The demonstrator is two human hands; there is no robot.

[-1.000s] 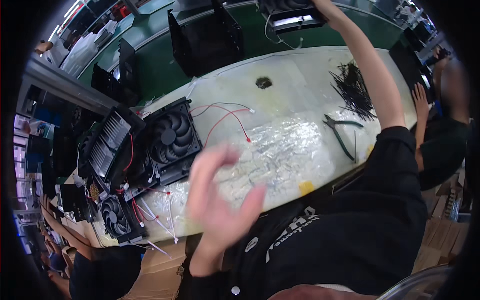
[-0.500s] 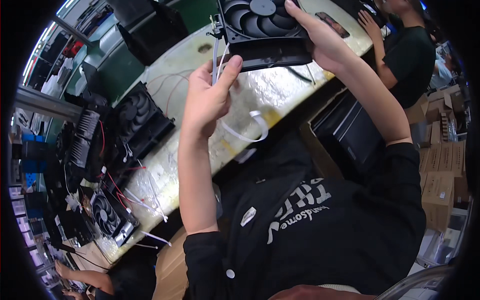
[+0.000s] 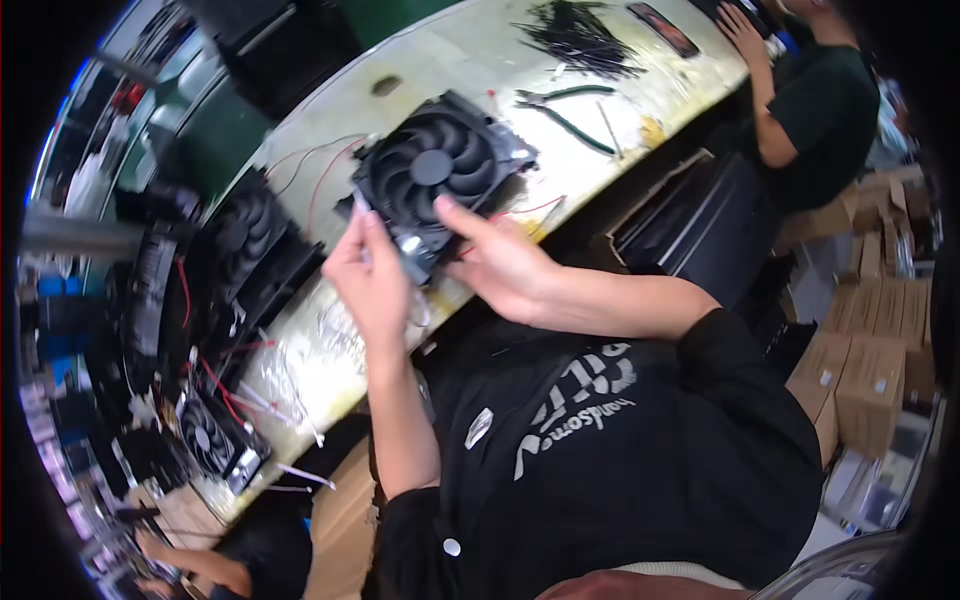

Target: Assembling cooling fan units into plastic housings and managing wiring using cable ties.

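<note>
A black cooling fan in a square frame (image 3: 432, 168) lies tilted over the table before me, its blades facing up. My right hand (image 3: 505, 268) grips its near edge, thumb on top by the blades and fingers underneath. At the fan's near left corner, my left hand (image 3: 375, 280) is closed, thumb and fingers pinching a white flat cable (image 3: 362, 203). Part of that cable is hidden by the hand. Thin red wires stick out around the fan.
Green-handled cutting pliers (image 3: 572, 110), a heap of black cable ties (image 3: 575, 38) and a phone (image 3: 662, 28) lie beyond the fan. More fan units (image 3: 245, 240) with wires crowd the left. One co-worker (image 3: 815, 110) is at far right, another (image 3: 255, 555) at lower left.
The fan has come down and nearer, from raised at the top to low over the table, and turned. Both hands moved with it; the pliers and cable ties now show.
</note>
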